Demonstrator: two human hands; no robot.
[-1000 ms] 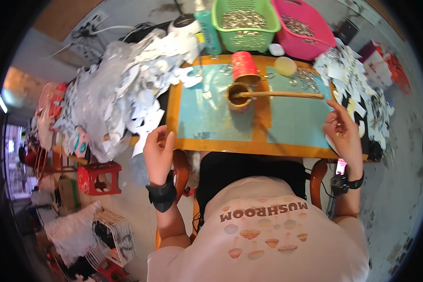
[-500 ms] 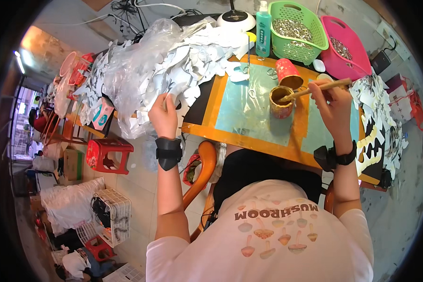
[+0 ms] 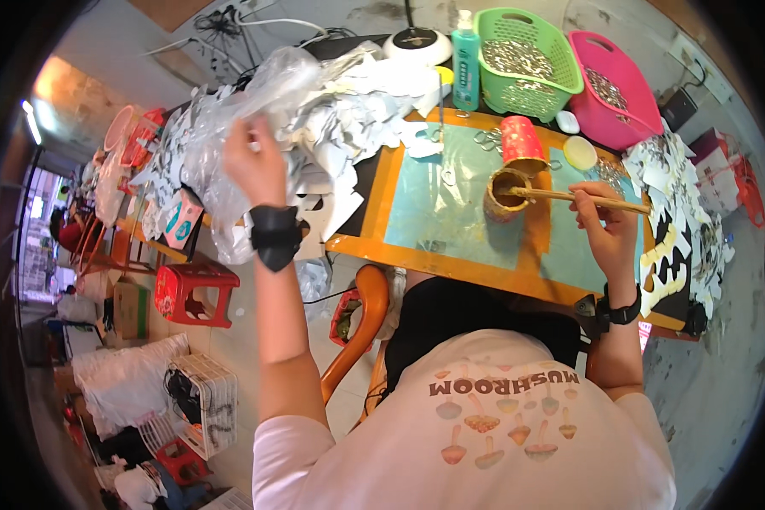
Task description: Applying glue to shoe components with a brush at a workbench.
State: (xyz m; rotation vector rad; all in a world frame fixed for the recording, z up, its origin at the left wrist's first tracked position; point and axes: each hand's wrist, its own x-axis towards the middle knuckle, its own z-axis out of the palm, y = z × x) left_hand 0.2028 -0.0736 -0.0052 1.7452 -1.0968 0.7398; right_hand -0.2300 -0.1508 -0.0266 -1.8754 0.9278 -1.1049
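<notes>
My right hand (image 3: 605, 231) is closed around a wooden stick (image 3: 561, 195), perhaps a brush handle. The stick's far end rests at the mouth of a glue-smeared cup (image 3: 503, 208) on the table. Whether it has bristles is hidden. A red cup (image 3: 521, 140) lies on its side just behind that one. At the left, my left hand (image 3: 257, 161) is raised over a crumpled clear plastic bag (image 3: 221, 200), beside a heap of white cut pieces (image 3: 348, 115). Motion blurs its fingers, so I cannot tell whether they hold anything.
A green basket (image 3: 561, 89) and a pink basket (image 3: 646, 110) of small metal parts stand at the back, beside a teal bottle (image 3: 465, 72). More white pieces (image 3: 667, 191) pile up at the right. A red stool (image 3: 197, 293) stands on the floor left.
My left hand has moved left and up, away from the near edge of the white pieces. My right hand has lowered slightly, and the stick now lies nearer to level.
</notes>
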